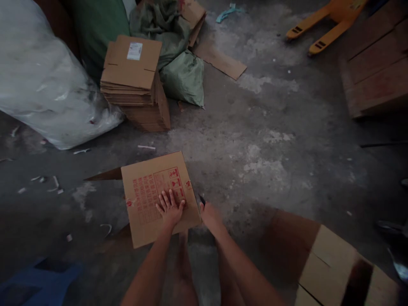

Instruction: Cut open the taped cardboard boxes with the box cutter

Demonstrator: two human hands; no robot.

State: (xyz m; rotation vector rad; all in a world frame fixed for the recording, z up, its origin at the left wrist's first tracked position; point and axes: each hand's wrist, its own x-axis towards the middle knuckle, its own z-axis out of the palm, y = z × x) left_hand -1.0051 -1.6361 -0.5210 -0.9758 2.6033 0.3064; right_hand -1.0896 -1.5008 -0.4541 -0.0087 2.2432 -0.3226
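Note:
A brown cardboard box (145, 178) with red printing rests on the concrete floor, side flaps sticking out at its left. My left hand (171, 209) lies flat on its printed face, fingers spread. Just beyond the box's right edge, my right hand (210, 214) is closed around a small dark tool (202, 199), which looks like a knife; its tip points up and left beside the edge.
Flattened cartons (132, 70) are stacked at the upper left, between a big white sack (47, 80) and a green sack (186, 76). A yellow pallet jack (331, 21) stands at the upper right, an open carton (328, 263) at the lower right. Scraps litter the left floor.

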